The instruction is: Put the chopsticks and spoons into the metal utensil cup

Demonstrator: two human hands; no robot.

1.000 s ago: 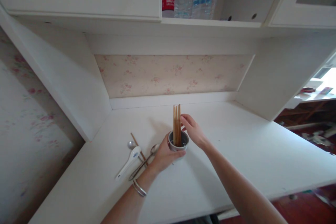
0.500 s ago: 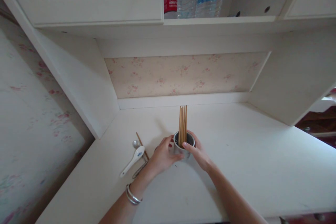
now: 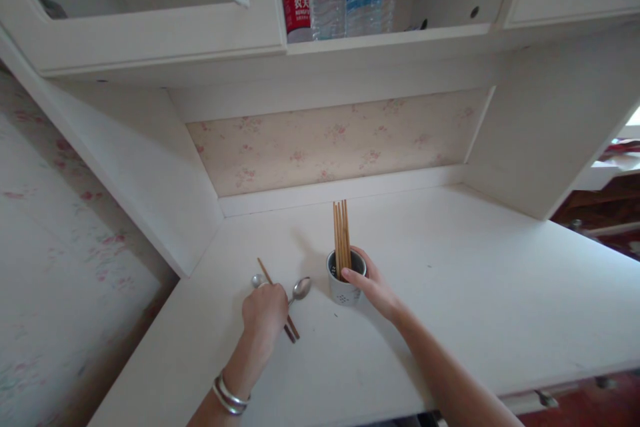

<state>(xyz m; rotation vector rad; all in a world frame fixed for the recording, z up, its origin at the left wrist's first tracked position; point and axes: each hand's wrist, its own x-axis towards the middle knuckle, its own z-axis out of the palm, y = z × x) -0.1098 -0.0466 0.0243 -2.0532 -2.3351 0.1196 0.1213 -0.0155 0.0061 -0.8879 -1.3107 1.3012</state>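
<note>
The right hand (image 3: 374,287) is curled around the 3 o'clock side of the cup (image 3: 345,293), thumb over the rim against the chopsticks (image 3: 342,233), fingers mostly hidden behind the wall. The grip looks closed on the cup, lightly. The left hand (image 3: 265,312) lies knuckles up over the loose pieces at the cup's 8 o'clock; its fingertips are hidden, so I cannot tell whether it has hold of anything.

The cup stands upright on the table (image 3: 470,280), mouth up, its long axis vertical. It looks like thin metal: probably light, stiff, smooth and hard to break, best held around the wall below the rim. The chopsticks rise from it in a bunch, tips toward 12; they should be light and stiff, easiest pinched around the middle.

Beside the left hand, a spoon (image 3: 301,288) points its bowl to 1 o'clock, handle running under the hand. A loose chopstick (image 3: 265,271) lies from 11 toward 5, and a round spoon bowl (image 3: 257,280) shows at the hand's 11.
</note>
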